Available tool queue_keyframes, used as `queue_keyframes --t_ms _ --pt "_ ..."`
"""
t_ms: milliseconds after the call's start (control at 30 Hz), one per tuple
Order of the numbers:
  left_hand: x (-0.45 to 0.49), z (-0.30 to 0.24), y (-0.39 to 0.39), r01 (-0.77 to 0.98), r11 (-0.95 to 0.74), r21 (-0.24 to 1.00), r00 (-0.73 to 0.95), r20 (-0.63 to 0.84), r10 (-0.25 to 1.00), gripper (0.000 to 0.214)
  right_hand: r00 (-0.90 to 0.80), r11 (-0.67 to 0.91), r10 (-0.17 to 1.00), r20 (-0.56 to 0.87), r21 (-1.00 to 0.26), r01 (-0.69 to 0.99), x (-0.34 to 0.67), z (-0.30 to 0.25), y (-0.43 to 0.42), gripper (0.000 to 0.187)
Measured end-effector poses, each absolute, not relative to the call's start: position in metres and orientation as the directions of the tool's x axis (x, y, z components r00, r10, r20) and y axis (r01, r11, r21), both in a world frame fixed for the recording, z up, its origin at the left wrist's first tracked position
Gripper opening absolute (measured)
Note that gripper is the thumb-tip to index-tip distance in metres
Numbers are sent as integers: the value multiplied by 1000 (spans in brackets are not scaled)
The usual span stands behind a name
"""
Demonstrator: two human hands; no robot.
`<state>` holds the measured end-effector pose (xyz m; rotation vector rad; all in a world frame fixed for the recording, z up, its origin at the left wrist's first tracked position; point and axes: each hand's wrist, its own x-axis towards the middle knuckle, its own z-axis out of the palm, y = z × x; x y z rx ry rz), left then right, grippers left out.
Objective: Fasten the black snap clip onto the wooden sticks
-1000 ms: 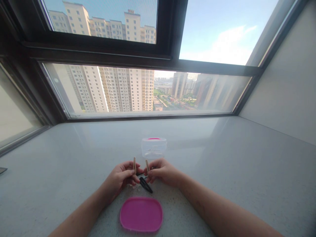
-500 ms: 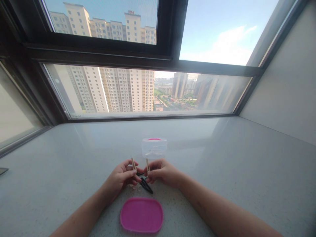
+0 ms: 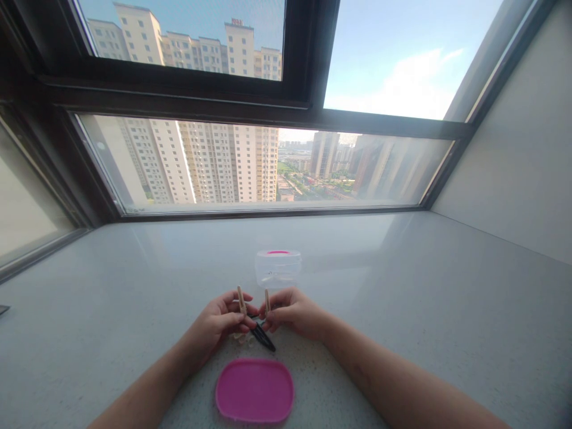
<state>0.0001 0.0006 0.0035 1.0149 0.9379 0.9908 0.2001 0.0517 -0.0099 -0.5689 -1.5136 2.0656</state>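
Note:
My left hand (image 3: 227, 317) is closed with a slim beige hair clip (image 3: 242, 300) standing upright between its fingers. My right hand (image 3: 289, 312) pinches a second beige hair clip (image 3: 267, 301), also upright. Between the two hands, a long black hair clip (image 3: 264, 338) slants down to the right, its upper end at the left fingertips. Whether those fingers grip it or it rests on the surface, I cannot tell. Another thin black piece shows partly behind the fingers. Small see-through bits (image 3: 243, 339) lie under the left hand, too small to name.
A pink oval lid (image 3: 254, 390) lies nearest me on the speckled white sill (image 3: 402, 286). Behind my hands stands a clear plastic box (image 3: 278, 268) with a pink patch on top. A dark flat object (image 3: 3, 309) is cut off at the left edge. Windows rise beyond.
The view has shifted slightly. My hands stay nearly in place, with the beige clips still in them; the fingers and the black clip have moved only a little.

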Motion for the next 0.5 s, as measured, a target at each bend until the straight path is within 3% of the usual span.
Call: queue_keyframes --t_ms 500 --pt "1 5 0 -191 241 952 288 -180 940 32 -786 -235 617 -45 -963 -129 202 -12 52 38"
